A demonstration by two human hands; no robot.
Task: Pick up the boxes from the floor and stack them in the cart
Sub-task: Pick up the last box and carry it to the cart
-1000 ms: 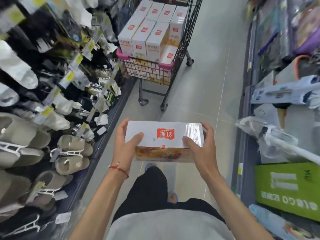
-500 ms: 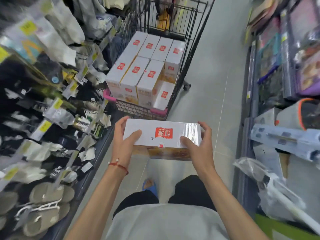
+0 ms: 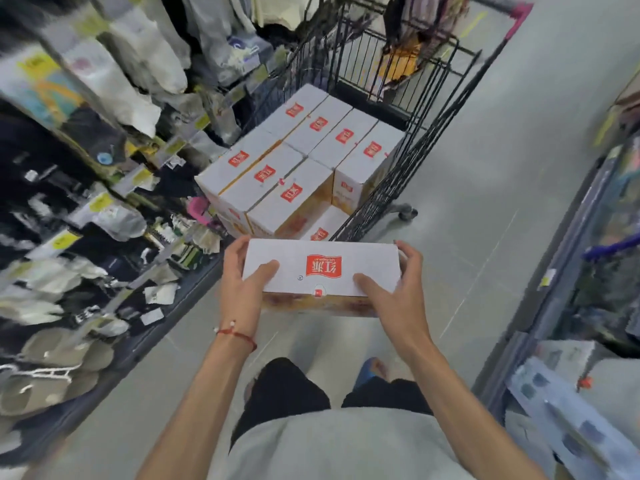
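A white box point(image 3: 322, 268) with a red logo on top and an orange side is held level in front of me. My left hand point(image 3: 242, 289) grips its left end and my right hand point(image 3: 398, 292) grips its right end, thumbs on top. Just beyond it stands a black wire shopping cart point(image 3: 408, 147) filled with several identical stacked boxes point(image 3: 294, 161). One lower box point(image 3: 322, 230) shows in a gap at the cart's near right corner.
A shelf rack point(image 3: 86, 202) of slippers, socks and tagged goods runs along the left. Shelves point(image 3: 588, 306) with packaged goods line the right. Grey tiled aisle floor point(image 3: 485, 168) lies between them. My legs and blue slippers show below.
I have walked toward the cart with the box in both hands. The cart has come much nearer and now sits directly beyond the box.
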